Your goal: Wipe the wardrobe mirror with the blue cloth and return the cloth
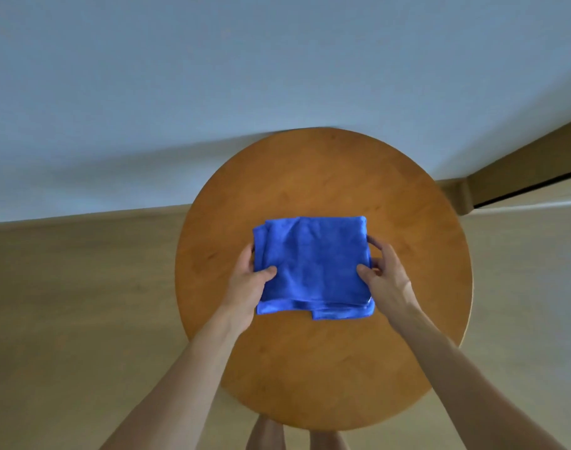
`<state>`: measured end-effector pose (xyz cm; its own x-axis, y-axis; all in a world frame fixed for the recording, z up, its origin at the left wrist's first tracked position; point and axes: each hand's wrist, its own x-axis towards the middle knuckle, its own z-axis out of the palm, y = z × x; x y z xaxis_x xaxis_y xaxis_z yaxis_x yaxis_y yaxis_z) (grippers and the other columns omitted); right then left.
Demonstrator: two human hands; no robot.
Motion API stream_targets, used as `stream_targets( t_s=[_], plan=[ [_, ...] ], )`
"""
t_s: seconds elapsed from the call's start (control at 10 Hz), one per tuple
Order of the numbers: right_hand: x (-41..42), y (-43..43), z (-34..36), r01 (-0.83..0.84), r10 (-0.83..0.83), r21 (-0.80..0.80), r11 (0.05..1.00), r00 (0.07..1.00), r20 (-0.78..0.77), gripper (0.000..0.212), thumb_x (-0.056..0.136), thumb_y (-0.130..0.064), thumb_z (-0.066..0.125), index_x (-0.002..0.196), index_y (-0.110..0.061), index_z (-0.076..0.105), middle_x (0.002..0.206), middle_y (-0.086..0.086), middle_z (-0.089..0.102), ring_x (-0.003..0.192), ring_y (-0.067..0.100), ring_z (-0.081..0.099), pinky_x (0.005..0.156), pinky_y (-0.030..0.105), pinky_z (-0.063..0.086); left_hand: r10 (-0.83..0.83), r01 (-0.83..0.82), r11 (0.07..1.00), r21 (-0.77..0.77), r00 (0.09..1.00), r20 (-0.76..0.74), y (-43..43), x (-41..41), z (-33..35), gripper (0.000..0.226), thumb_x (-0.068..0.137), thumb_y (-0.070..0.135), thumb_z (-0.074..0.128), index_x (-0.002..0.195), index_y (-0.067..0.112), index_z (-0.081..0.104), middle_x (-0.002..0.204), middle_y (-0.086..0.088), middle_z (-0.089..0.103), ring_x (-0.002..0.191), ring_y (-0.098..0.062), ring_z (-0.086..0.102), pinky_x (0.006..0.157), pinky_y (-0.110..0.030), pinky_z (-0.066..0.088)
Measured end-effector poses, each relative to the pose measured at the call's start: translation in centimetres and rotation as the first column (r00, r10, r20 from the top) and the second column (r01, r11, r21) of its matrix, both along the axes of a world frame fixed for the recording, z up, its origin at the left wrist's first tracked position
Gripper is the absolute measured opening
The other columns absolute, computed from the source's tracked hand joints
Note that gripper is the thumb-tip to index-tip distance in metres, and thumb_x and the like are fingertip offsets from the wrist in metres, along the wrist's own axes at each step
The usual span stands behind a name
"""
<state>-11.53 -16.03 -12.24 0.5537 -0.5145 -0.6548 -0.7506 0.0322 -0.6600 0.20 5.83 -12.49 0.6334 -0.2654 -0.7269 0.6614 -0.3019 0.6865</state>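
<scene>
A round wooden table top [323,177] fills the centre of the view, seen from above. It stands on a beige floor [66,287] against a pale wall [212,76].

1. Blue cloth [313,264]: folded into a rough rectangle of several layers. It sits on the table top, slightly nearer the person than the centre of the disc. The layers are not aligned: a lower layer projects along the near edge, and another shows at the far-left corner. The upper face has shallow creases. Whether the full weight of the cloth rests on the wood cannot be told.

2. Left hand [245,284]: clamped on the left edge of the cloth. The thumb [266,272] lies on the upper face; the fingers wrap the edge and go out of sight beneath it.

3. Right hand [388,277]: clamped on the right edge of the cloth. The thumb [365,272] presses on the upper face; the curled fingers close against the side of the fold.

4. Both forearms enter from the lower corners of the view and converge on the cloth, bare to the frame edge.

5. Surroundings: a wooden frame [518,164] runs along the base of the wall at the right, with a dark gap below it. 2 bare feet [266,435] show just beyond the near rim of the table.
</scene>
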Motion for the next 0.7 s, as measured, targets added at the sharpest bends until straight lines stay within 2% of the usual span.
stream_targets(
  t_s=[0.1, 0.2, 0.3, 0.4, 0.5, 0.6, 0.7],
  plan=[
    [0.4, -0.1, -1.0, -0.032, 0.024, -0.118, 0.993, 0.997, -0.068, 0.065, 0.092, -0.014, 0.058, 0.143, -0.046, 0.035, 0.118, -0.009, 0.062, 0.103, 0.012, 0.063, 0.088, 0.043, 0.056, -0.007, -0.021, 0.979, 0.205, 0.991, 0.131, -0.2, 0.6, -0.9, 0.077, 0.093, 0.0, 0.062, 0.153, 0.04, 0.035, 0.126, 0.007, 0.065, 0.11, -0.009, 0.066, 0.096, -0.034, 0.055],
    [-0.2, 0.5, -1.2, -0.106, 0.085, -0.23, 0.967, 0.991, -0.102, 0.068, 0.091, -0.016, 0.056, 0.144, -0.05, 0.03, 0.119, -0.008, 0.053, 0.099, 0.013, 0.06, 0.08, 0.04, 0.055, -0.348, 0.161, 0.878, 0.45, 0.86, 0.373, -0.4, -0.2, -0.8, 0.077, 0.091, 0.003, 0.068, 0.156, 0.032, 0.039, 0.143, 0.004, 0.045, 0.123, -0.007, 0.048, 0.101, -0.016, 0.038],
    [-1.2, 1.4, -0.8, -0.17, 0.15, -0.254, 0.952, 0.984, -0.098, 0.069, 0.091, -0.017, 0.055, 0.141, -0.056, 0.029, 0.116, -0.008, 0.047, 0.091, 0.013, 0.059, 0.064, 0.032, 0.048, -0.545, 0.317, 0.796, 0.516, 0.746, 0.382, -0.7, -1.8, -0.8, 0.069, 0.094, 0.011, 0.068, 0.154, 0.032, 0.042, 0.158, -0.006, 0.026, 0.145, -0.02, 0.03, 0.119, -0.026, 0.029],
    [-1.8, 1.7, 0.5, -0.241, 0.204, -0.206, 0.949, 0.961, -0.186, 0.066, 0.093, -0.02, 0.056, 0.146, -0.048, 0.03, 0.118, -0.003, 0.044, 0.099, 0.02, 0.058, 0.069, 0.032, 0.045, -0.545, 0.4, 0.788, 0.468, 0.807, 0.228, -0.8, -3.5, 0.8, 0.07, 0.1, 0.018, 0.062, 0.159, 0.036, 0.028, 0.169, -0.005, 0.005, 0.156, -0.021, 0.01, 0.125, -0.032, 0.019],
    [-2.3, 1.5, 3.1, -0.311, 0.265, -0.177, 0.934, 0.933, -0.242, 0.055, 0.095, -0.027, 0.055, 0.147, -0.037, 0.039, 0.123, -0.001, 0.045, 0.104, 0.022, 0.056, 0.077, 0.032, 0.04, -0.579, 0.436, 0.766, 0.473, 0.788, 0.211, -0.6, -4.4, 3.7, 0.069, 0.102, 0.025, 0.059, 0.16, 0.036, 0.024, 0.17, -0.002, 0.005, 0.158, -0.016, 0.006, 0.125, -0.032, 0.016],
    [-2.8, 1.2, 6.4, -0.337, 0.298, -0.187, 0.923, 0.931, -0.211, 0.05, 0.095, -0.032, 0.055, 0.144, -0.035, 0.045, 0.123, -0.005, 0.049, 0.106, 0.015, 0.056, 0.081, 0.03, 0.041, -0.582, 0.436, 0.771, 0.463, 0.778, 0.237, -0.7, -4.7, 7.5, 0.066, 0.103, 0.026, 0.057, 0.161, 0.03, 0.025, 0.17, -0.001, 0.014, 0.157, -0.014, 0.009, 0.126, -0.03, 0.016],
    [-3.1, 0.9, 9.7, -0.364, 0.334, -0.223, 0.904, 0.929, -0.161, 0.048, 0.097, -0.034, 0.055, 0.144, -0.033, 0.046, 0.134, -0.005, 0.052, 0.115, 0.013, 0.056, 0.086, 0.028, 0.041, -0.546, 0.392, 0.807, 0.442, 0.782, 0.302, -1.1, -5.2, 11.2, 0.064, 0.104, 0.028, 0.055, 0.161, 0.028, 0.025, 0.17, 0.003, 0.016, 0.157, -0.011, 0.011, 0.122, -0.025, 0.016]
  ],
)
